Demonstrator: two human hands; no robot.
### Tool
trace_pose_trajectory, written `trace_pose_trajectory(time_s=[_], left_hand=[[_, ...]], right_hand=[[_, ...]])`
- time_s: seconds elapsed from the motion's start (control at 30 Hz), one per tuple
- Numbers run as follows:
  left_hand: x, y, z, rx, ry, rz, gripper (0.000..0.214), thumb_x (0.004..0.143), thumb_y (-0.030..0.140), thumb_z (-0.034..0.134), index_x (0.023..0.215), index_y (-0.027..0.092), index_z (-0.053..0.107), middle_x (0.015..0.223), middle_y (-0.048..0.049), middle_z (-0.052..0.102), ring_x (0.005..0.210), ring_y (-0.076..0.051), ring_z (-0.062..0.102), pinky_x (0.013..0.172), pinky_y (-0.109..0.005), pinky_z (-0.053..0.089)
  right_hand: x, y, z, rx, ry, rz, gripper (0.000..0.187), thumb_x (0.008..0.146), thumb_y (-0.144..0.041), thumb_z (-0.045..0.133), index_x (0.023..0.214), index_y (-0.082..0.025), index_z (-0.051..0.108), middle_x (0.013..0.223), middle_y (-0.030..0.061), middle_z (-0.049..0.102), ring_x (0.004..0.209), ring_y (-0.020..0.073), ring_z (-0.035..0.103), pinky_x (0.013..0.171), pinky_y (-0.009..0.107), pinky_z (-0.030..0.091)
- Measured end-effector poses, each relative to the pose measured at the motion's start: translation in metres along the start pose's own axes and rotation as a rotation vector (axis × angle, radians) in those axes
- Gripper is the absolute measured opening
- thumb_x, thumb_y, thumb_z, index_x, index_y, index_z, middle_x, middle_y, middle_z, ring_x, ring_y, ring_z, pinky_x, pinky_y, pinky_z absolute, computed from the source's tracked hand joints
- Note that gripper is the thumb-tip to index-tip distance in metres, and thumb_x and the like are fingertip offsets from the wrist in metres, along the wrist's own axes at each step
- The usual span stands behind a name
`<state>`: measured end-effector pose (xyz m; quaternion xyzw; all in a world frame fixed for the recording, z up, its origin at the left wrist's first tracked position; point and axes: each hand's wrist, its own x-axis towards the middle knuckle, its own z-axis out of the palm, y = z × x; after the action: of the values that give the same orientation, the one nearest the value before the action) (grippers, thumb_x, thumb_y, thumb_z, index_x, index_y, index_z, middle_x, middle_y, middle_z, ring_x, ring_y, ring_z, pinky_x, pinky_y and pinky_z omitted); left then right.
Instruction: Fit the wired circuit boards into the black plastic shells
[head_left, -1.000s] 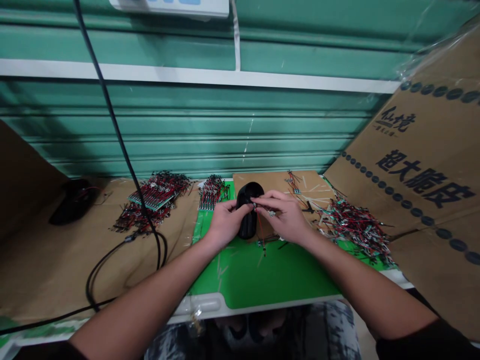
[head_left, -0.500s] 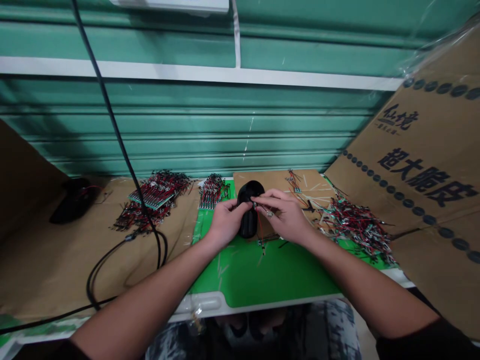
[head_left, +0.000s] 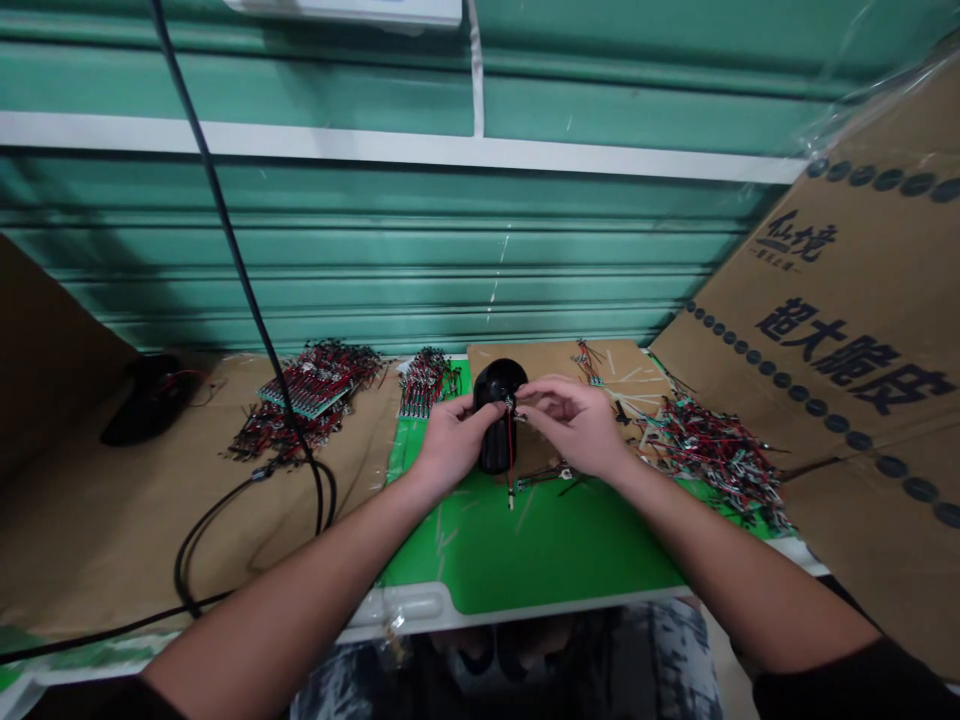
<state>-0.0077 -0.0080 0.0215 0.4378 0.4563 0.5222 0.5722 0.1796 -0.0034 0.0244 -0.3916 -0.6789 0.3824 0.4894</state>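
Both my hands meet over the far part of a green mat (head_left: 540,550). My left hand (head_left: 450,445) is closed, its fingertips pinching a small metal part at the top of a thin red and black wire lead (head_left: 511,450) that hangs down to the mat. My right hand (head_left: 574,420) is closed too, fingers pinched on the same small part from the right. Just behind my hands stands a black rounded device (head_left: 496,420). A small metal tool (head_left: 544,476) lies on the mat under my right hand.
Piles of red and black wire leads lie at left (head_left: 307,400), centre (head_left: 424,383) and right (head_left: 712,450). A black cable (head_left: 247,300) hangs down and loops over brown paper. A printed cardboard sheet (head_left: 847,350) leans at right. A dark object (head_left: 150,400) sits far left.
My right hand has risen slightly and the lead now hangs straight down between my hands. The small metal tool has become visible on the mat.
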Motion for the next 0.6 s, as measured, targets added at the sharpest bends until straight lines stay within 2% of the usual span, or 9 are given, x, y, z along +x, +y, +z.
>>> trace_pose_trajectory(time_s=[0.1,0.23,0.33,0.6], left_hand=[[-0.0007,0.0018,0.0024,-0.007,-0.011,0.023,0.035,0.064,0.046,0.089,0.070,0.015,0.075,0.065,-0.0005,0.067,0.057,-0.013,0.054,0.055,-0.024,0.041],[-0.0015,0.0043,0.0047,-0.042,-0.010,0.068,0.033,0.061,0.039,0.091,0.076,0.016,0.075,0.066,0.0022,0.066,0.058,-0.012,0.055,0.057,-0.023,0.044],[-0.0016,0.0036,0.0049,-0.051,-0.034,0.061,0.032,0.063,0.038,0.090,0.077,0.015,0.073,0.065,0.0027,0.065,0.057,-0.012,0.055,0.057,-0.024,0.045],[-0.0007,0.0008,0.0046,-0.055,-0.055,0.034,0.030,0.062,0.037,0.088,0.076,0.014,0.073,0.066,0.0020,0.067,0.058,-0.012,0.055,0.055,-0.023,0.043]], right_hand=[[0.0003,0.0012,0.0030,0.134,0.022,0.183,0.039,0.083,-0.050,0.084,0.104,-0.022,0.067,0.081,0.0026,0.071,0.056,0.0133,0.061,0.046,0.024,0.049],[0.0022,0.0013,0.0071,0.187,-0.118,0.315,0.043,0.082,-0.060,0.080,0.091,-0.020,0.067,0.063,-0.0023,0.064,0.045,0.0122,0.058,0.040,0.023,0.050],[0.0025,-0.0011,0.0090,0.198,-0.161,0.347,0.044,0.082,-0.062,0.077,0.085,-0.019,0.066,0.060,-0.0034,0.062,0.045,0.0124,0.059,0.041,0.023,0.051],[0.0019,-0.0028,0.0105,0.196,-0.088,0.351,0.042,0.076,-0.058,0.080,0.081,-0.019,0.064,0.059,-0.0037,0.062,0.044,0.0117,0.059,0.041,0.021,0.049]])
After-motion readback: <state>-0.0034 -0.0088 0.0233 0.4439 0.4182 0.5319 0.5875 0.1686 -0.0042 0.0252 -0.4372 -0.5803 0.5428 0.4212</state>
